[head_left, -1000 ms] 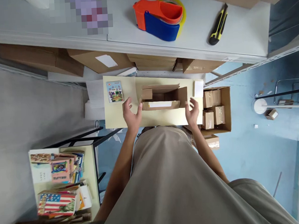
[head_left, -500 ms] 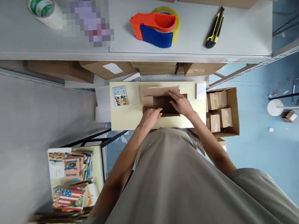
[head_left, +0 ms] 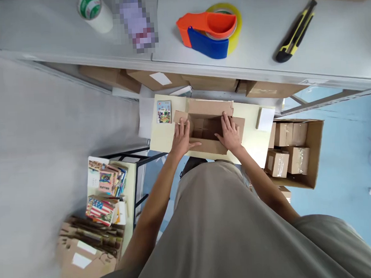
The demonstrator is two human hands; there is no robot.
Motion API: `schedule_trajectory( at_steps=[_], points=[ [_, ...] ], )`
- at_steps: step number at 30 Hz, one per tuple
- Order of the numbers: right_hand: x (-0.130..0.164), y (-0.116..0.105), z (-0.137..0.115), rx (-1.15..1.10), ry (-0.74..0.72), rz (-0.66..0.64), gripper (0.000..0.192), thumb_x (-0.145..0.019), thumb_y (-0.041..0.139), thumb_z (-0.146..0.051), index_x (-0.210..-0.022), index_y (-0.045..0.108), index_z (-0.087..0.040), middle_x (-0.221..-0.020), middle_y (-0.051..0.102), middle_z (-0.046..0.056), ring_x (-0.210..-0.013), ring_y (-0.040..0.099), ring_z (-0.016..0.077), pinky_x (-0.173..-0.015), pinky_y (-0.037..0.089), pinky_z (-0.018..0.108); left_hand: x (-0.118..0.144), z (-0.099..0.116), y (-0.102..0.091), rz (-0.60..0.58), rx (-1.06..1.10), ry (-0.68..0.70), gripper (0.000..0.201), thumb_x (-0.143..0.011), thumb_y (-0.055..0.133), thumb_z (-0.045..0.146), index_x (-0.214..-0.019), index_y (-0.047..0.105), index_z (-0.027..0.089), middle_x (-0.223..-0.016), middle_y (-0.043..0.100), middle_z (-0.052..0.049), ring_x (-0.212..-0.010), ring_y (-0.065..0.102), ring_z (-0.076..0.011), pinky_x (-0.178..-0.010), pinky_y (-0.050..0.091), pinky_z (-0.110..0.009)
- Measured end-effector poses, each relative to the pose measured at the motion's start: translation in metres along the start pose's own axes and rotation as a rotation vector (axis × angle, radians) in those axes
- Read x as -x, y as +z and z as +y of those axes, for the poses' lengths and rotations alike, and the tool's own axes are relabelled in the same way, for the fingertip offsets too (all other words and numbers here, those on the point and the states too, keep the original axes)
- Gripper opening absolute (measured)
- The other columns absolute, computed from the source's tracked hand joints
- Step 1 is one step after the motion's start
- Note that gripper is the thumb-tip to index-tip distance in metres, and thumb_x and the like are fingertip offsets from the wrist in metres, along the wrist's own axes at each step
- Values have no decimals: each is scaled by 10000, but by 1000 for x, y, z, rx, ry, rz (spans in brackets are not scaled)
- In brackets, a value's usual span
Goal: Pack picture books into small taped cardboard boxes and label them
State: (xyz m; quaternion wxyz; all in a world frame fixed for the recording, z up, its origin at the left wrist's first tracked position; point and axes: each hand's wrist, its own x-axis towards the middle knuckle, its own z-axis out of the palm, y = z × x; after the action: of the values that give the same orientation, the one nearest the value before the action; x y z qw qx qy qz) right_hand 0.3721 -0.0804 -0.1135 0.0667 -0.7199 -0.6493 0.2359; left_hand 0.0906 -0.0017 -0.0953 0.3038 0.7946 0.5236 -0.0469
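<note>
An open brown cardboard box (head_left: 209,108) sits on a small pale yellow table (head_left: 253,140) below me. My left hand (head_left: 181,137) lies flat on the box's left flap and near wall, fingers spread. My right hand (head_left: 230,133) presses on the right side of the box opening, fingers reaching into it. Neither hand grips anything. A small colourful booklet (head_left: 164,112) lies on the table just left of the box. A white slip (head_left: 265,119) lies at the table's right end.
A grey shelf (head_left: 58,37) above holds an orange and blue tape dispenser (head_left: 210,30), a yellow and black utility knife (head_left: 295,32) and a tape roll (head_left: 95,11). A carton of small boxes (head_left: 295,153) stands right. Stacked books (head_left: 106,192) lie on a side table left.
Both hands went from hovering beside the box to resting on it; the left hand slid to the left flap, the right to the right edge. The camera view swung leftward.
</note>
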Motion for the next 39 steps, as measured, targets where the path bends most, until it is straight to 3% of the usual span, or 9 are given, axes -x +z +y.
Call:
schedule_trajectory(
  at_steps=[7,14,17,20,24,29,32,36,39],
  points=[
    [6,16,6,-29,22,51,943,-1152,567,-469,-1897,161,-59,-1976,140,260,-1810,219,465,-1363,392,719,-12,-19,33,-27,348,12,1646,-821,963,800,-1906,-110,182,-1975,16,-292,-1856,46,-455,-1501,211,-595],
    [13,17,9,-82,39,110,878,-1147,528,-520,-1870,271,-93,-1952,238,274,-1805,260,460,-1370,353,783,-8,-26,44,-22,414,108,1604,-890,955,716,-1883,-213,245,-1980,-12,-275,-1862,43,-408,-1506,209,-588],
    [20,5,-14,-107,95,195,813,-1147,534,-548,-1831,386,-134,-1917,344,260,-1793,307,455,-1381,364,790,-2,-28,38,-26,423,168,1455,-974,892,673,-1899,-146,243,-1981,48,-269,-1861,84,-400,-1490,258,-605],
    [21,-12,-70,-141,90,268,728,-1157,547,-535,-1797,467,-197,-1869,444,235,-1773,365,436,-1388,391,781,4,-40,21,-23,522,195,1101,-1089,749,644,-1912,134,247,-1954,265,-231,-1826,289,-380,-1431,412,-565],
    [1,-10,-175,-231,15,245,592,-1196,493,-466,-1746,551,-255,-1809,542,192,-1719,480,377,-1397,444,681,-6,-101,-20,61,732,66,693,-1159,598,631,-1719,554,224,-1744,625,-205,-1500,723,-341,-1187,651,-470],
    [-79,66,-265,-445,96,94,601,-1189,510,-470,-1739,531,-229,-1825,512,208,-1708,514,326,-1340,535,535,-50,-228,-69,412,738,-305,559,-1116,676,520,-1552,664,170,-1640,697,-228,-1442,744,-352,-1211,627,-470],
    [-141,121,-276,-498,401,15,662,-1162,538,-428,-1729,485,-90,-1787,516,316,-1720,496,363,-1326,534,532,-80,-289,-82,463,639,-564,746,-1032,790,434,-1652,547,98,-1758,559,-303,-1621,602,-389,-1372,481,-505],
    [-191,163,-258,-420,762,179,672,-1136,522,-391,-1688,476,-10,-1764,478,417,-1718,483,420,-1351,481,604,-104,-322,-82,335,626,-739,901,-922,895,433,-1644,520,46,-1732,560,-353,-1695,519,-423,-1425,383,-512],
    [-197,177,-238,-297,653,266,655,-1167,410,-425,-1659,492,-1,-1562,645,438,-1465,724,441,-1218,590,638,-108,-326,-81,295,606,-761,617,-889,896,421,-1386,697,113,-1406,789,-263,-1427,739,-405,-1267,541,-495]
  ],
)
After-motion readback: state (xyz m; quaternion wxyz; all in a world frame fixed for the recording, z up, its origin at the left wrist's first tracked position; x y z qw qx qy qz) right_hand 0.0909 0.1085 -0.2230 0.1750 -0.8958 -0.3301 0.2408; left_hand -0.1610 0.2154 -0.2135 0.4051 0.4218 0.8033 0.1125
